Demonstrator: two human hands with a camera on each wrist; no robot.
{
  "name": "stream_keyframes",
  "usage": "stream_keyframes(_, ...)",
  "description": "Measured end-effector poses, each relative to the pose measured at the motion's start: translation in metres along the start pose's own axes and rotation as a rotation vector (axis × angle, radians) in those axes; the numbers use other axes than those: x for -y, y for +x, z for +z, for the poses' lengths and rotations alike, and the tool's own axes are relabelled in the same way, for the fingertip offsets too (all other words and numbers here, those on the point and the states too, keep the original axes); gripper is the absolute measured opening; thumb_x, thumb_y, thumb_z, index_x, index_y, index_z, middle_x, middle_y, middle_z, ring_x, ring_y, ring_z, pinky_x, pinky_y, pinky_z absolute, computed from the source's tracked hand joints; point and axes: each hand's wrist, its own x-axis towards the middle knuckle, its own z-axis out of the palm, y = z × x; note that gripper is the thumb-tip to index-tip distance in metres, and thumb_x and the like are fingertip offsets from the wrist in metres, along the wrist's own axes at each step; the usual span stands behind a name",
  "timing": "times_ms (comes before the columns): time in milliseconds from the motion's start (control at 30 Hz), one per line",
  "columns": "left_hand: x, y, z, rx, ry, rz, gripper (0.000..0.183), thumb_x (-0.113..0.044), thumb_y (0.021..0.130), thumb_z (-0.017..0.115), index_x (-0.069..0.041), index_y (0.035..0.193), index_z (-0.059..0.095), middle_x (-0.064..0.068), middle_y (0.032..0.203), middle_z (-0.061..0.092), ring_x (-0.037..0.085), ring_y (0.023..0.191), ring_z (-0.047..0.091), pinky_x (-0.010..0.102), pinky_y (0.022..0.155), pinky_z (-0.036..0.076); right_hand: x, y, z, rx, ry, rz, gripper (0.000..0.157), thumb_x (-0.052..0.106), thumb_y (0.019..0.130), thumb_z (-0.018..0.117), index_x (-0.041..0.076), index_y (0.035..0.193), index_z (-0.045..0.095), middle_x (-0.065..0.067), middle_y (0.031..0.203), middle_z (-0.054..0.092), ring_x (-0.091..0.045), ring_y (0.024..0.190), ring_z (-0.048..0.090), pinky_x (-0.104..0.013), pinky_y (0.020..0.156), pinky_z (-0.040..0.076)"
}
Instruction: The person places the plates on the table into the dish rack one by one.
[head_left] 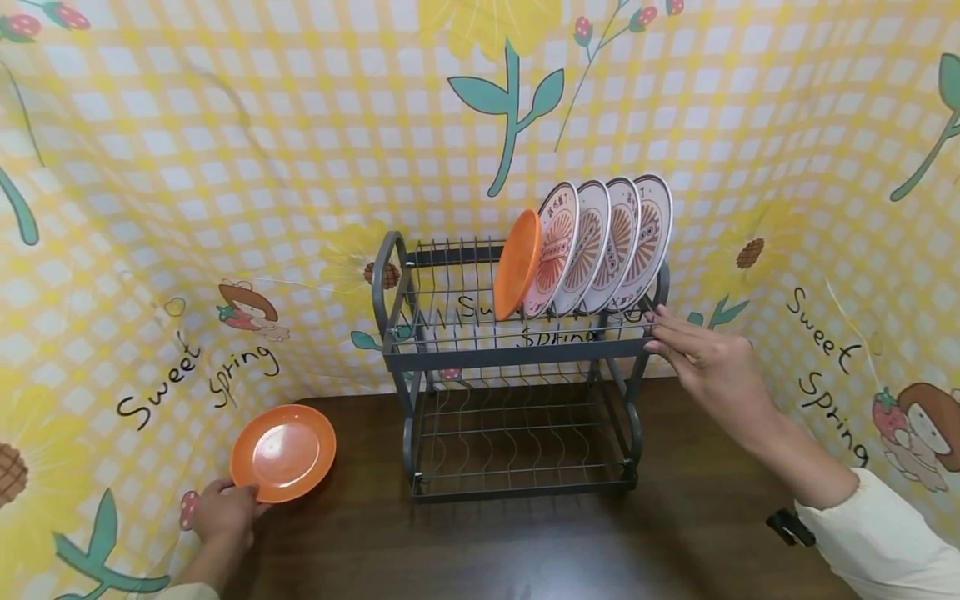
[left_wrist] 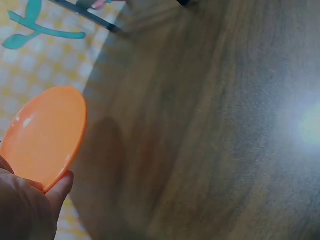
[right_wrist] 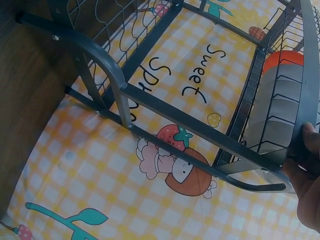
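In the head view my left hand [head_left: 225, 515] pinches the lower left rim of an orange plate [head_left: 283, 454] at the left of the table. The left wrist view shows this plate [left_wrist: 47, 135] tilted above the wood, thumb at its edge. My right hand [head_left: 701, 358] grips the front right corner of a grey two-tier dish rack [head_left: 517, 356]; in the right wrist view, fingers wrap the rack's bar [right_wrist: 302, 115]. On the upper tier, another orange plate [head_left: 517, 265] stands on edge beside several patterned white plates [head_left: 651, 237] toward the right.
The rack's lower tier [head_left: 517, 450] is bare wire over the dark wooden table [head_left: 525, 550]. A yellow checked cloth [head_left: 300, 167] covers the wall behind and both sides. A black clip [head_left: 790, 527] shows near the right sleeve.
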Motion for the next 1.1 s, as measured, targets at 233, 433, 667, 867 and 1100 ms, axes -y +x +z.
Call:
stream_keyframes(233, -0.042, -0.040, -0.015, 0.029, -0.017, 0.046, 0.055, 0.004, 0.086, 0.061, 0.012, 0.137, 0.043, 0.030, 0.090, 0.064, 0.007, 0.048, 0.064, 0.031, 0.052, 0.060, 0.001, 0.000, 0.001, -0.026, -0.003, -0.024, 0.028, 0.008, 0.075, 0.080, 0.001, 0.102, 0.075, -0.015, 0.113, 0.068, -0.026, 0.106, 0.067, -0.013, 0.088, 0.048)
stream_keyframes(433, -0.043, -0.031, -0.023, -0.040, 0.091, 0.091, 0.048, -0.013, 0.091, 0.062, 0.005, 0.135, 0.052, -0.019, 0.059, 0.059, 0.001, 0.047, 0.062, 0.027, 0.047, 0.057, 0.002, -0.001, 0.000, -0.037, -0.007, -0.037, 0.030, 0.007, 0.074, 0.081, 0.002, 0.102, 0.075, -0.014, 0.112, 0.069, -0.026, 0.104, 0.068, -0.017, 0.083, 0.050)
stream_keyframes(667, -0.073, -0.059, -0.022, 0.045, -0.099, 0.105, 0.057, -0.018, 0.092, 0.065, 0.005, 0.140, 0.045, -0.027, 0.059, 0.059, -0.001, 0.055, 0.066, 0.025, 0.055, 0.059, 0.004, 0.001, 0.001, -0.046, 0.001, -0.042, 0.030, 0.006, 0.073, 0.081, 0.001, 0.102, 0.075, -0.015, 0.112, 0.069, -0.028, 0.103, 0.068, -0.024, 0.079, 0.053)
stream_keyframes(867, -0.098, -0.082, -0.014, 0.117, -0.277, 0.131, 0.065, -0.015, 0.087, 0.071, 0.009, 0.140, 0.041, -0.020, 0.066, 0.066, -0.001, 0.064, 0.068, 0.022, 0.060, 0.058, 0.004, 0.001, 0.001, -0.021, -0.027, -0.027, 0.029, 0.009, 0.075, 0.080, 0.001, 0.103, 0.074, -0.015, 0.114, 0.068, -0.026, 0.105, 0.068, -0.028, 0.082, 0.052)
stream_keyframes(1100, -0.141, -0.115, -0.010, 0.176, -0.371, 0.185, 0.064, -0.013, 0.085, 0.072, 0.010, 0.138, 0.044, -0.013, 0.069, 0.071, 0.005, 0.066, 0.071, 0.021, 0.060, 0.058, 0.003, 0.000, 0.001, -0.022, -0.043, -0.023, 0.029, 0.009, 0.074, 0.081, 0.001, 0.101, 0.075, -0.016, 0.111, 0.069, -0.027, 0.103, 0.068, -0.029, 0.079, 0.053)
